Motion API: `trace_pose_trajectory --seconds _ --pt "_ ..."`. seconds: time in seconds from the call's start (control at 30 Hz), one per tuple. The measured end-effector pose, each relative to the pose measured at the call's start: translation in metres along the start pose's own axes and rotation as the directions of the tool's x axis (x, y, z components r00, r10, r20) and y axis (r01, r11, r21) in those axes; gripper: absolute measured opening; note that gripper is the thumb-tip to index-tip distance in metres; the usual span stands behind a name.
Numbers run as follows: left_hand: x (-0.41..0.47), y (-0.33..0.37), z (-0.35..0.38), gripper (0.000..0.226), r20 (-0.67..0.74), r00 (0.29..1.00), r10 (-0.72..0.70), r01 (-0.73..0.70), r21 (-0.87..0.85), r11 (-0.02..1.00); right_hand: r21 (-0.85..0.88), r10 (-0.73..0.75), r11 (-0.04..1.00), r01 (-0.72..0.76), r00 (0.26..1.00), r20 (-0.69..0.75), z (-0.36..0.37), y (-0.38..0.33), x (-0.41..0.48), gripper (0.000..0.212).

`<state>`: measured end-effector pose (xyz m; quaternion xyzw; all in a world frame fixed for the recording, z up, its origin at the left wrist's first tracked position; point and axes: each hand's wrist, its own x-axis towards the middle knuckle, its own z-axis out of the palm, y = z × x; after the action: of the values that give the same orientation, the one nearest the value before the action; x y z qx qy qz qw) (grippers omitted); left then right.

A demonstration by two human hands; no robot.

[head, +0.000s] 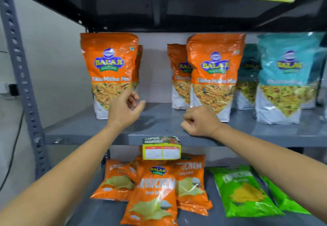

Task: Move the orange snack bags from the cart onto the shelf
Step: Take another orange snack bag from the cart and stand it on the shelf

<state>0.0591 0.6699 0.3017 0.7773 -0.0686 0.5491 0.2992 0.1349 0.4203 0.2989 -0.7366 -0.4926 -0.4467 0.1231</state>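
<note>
Two tall orange snack bags stand upright on the grey shelf (159, 119): one at the left (108, 63), one right of centre (215, 70). A third orange bag (177, 73) stands behind the right one, and another peeks out behind the left one. My left hand (123, 110) hovers just in front of the left bag's lower right corner, fingers loosely curled, holding nothing. My right hand (199, 122) is curled into a loose fist at the foot of the right bag, with nothing in it. A bare gap lies between the two front bags. The cart is out of view.
Teal snack bags (286, 77) fill the shelf's right side. On the lower shelf lie orange chip packets (154, 190) and green packets (242, 190). A yellow price tag (161, 148) hangs from the shelf edge. A perforated grey upright (19, 70) stands at left, a dark shelf overhead.
</note>
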Motion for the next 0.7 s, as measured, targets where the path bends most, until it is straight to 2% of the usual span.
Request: trace_pose_trajectory --seconds 0.1,0.13,0.2,0.23,0.27,0.3,0.33,0.37,0.4,0.43,0.53,0.7 --pt "0.003 0.038 0.05 0.02 0.09 0.996 0.027 -0.018 -0.095 0.995 0.006 0.179 0.983 -0.182 0.964 -0.198 -0.021 0.023 -0.026 0.023" --pt "0.004 0.047 0.067 0.02 0.12 0.993 0.014 0.002 -0.128 0.992 0.038 0.267 0.963 -0.268 0.917 -0.295 -0.026 0.032 -0.033 0.021" --pt "0.009 0.061 0.099 0.025 0.217 0.973 -0.078 0.116 -0.172 0.978 0.255 0.494 0.869 -0.423 0.754 -0.433 -0.03 0.048 -0.039 0.024" --pt "0.011 0.065 0.113 0.03 0.296 0.941 -0.161 0.219 -0.173 0.96 0.399 0.632 0.775 -0.491 0.633 -0.447 -0.031 0.056 -0.04 0.028" --pt "0.012 0.067 0.125 0.039 0.38 0.89 -0.253 0.331 -0.156 0.931 0.546 0.776 0.63 -0.553 0.488 -0.401 -0.031 0.065 -0.041 0.031" --pt "0.013 0.068 0.134 0.052 0.456 0.827 -0.329 0.429 -0.134 0.893 0.691 0.897 0.435 -0.577 0.346 -0.276 -0.03 0.073 -0.041 0.033" --pt "0.013 0.068 0.14 0.067 0.516 0.771 -0.374 0.498 -0.121 0.859 0.802 0.963 0.222 -0.555 0.252 -0.093 -0.029 0.08 -0.041 0.034" --pt "0.013 0.068 0.144 0.079 0.56 0.73 -0.391 0.538 -0.119 0.834 0.856 0.973 0.044 -0.514 0.216 0.079 -0.027 0.086 -0.041 0.034" --pt "0.014 0.067 0.146 0.086 0.587 0.71 -0.388 0.556 -0.129 0.821 0.862 0.956 -0.058 -0.504 0.22 0.193 -0.025 0.091 -0.041 0.033" --pt "0.014 0.064 0.146 0.087 0.601 0.706 -0.375 0.557 -0.145 0.818 0.844 0.941 -0.062 -0.533 0.251 0.228 -0.021 0.094 -0.041 0.032" --pt "0.013 0.057 0.144 0.071 0.586 0.736 -0.339 0.545 -0.216 0.81 0.787 0.909 0.121 -0.605 0.387 0.158 -0.011 0.098 -0.038 0.03" --pt "0.01 0.054 0.133 0.067 0.369 0.844 -0.39 0.475 -0.175 0.862 0.799 0.823 0.115 -0.591 0.506 0.256 -0.001 0.093 -0.026 0.03"
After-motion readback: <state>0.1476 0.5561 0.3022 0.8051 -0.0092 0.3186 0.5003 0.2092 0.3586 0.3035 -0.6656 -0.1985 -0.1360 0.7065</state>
